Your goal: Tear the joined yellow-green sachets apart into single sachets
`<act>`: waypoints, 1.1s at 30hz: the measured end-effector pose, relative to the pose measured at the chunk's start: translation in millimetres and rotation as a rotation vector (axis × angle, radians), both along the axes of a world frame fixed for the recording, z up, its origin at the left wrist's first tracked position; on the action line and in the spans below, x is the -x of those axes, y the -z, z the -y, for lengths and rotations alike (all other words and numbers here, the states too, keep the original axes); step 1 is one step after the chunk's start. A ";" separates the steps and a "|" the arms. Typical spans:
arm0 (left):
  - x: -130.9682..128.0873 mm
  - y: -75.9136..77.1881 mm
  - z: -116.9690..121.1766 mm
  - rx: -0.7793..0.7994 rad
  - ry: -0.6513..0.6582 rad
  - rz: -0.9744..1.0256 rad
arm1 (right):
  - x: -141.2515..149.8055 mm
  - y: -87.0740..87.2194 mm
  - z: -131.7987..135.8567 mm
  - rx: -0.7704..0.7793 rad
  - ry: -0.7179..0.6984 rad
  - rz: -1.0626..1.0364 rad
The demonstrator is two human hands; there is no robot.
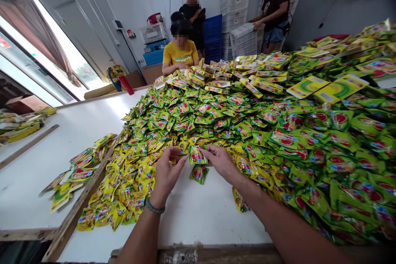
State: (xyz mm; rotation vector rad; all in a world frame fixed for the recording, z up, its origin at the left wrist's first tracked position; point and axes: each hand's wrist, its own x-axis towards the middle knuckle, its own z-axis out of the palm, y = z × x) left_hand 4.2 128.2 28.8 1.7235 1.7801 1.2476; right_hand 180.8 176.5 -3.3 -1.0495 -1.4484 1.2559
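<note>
My right hand (221,163) pinches a small green candy packet (195,155) with a red fruit picture by its right side, above the white table. Close to the packet's left edge is my left hand (167,171), its thumb stretched toward it and the fingers curved, with a gap between. A dark bracelet circles that wrist. Just below the held packet, another green packet (199,174) lies on the table. Yellow packets (133,189) spread out left of my left hand, and a large heap of green packets (309,148) rises behind and to the right.
Flat yellow-green boxes (328,88) lie on top of the heap, with more boxes (82,165) beyond a wooden strip (83,198) on the left. A person in a yellow shirt (181,53) sits across the table (204,222). Two people stand behind, near stacked white crates (236,4).
</note>
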 end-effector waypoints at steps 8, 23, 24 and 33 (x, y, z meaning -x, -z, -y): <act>33.5 8.7 -7.2 0.085 -0.247 -0.298 | -1.0 0.1 -1.5 0.078 0.010 -0.002; -9.6 11.8 -5.0 0.341 0.220 0.974 | 2.5 -2.2 1.4 0.053 0.014 -0.098; -10.5 11.5 -4.7 0.344 0.234 0.978 | 2.7 -0.9 1.4 0.019 0.022 -0.038; -15.5 6.2 0.2 0.430 0.433 0.776 | 3.9 -3.0 9.1 -0.051 0.097 0.128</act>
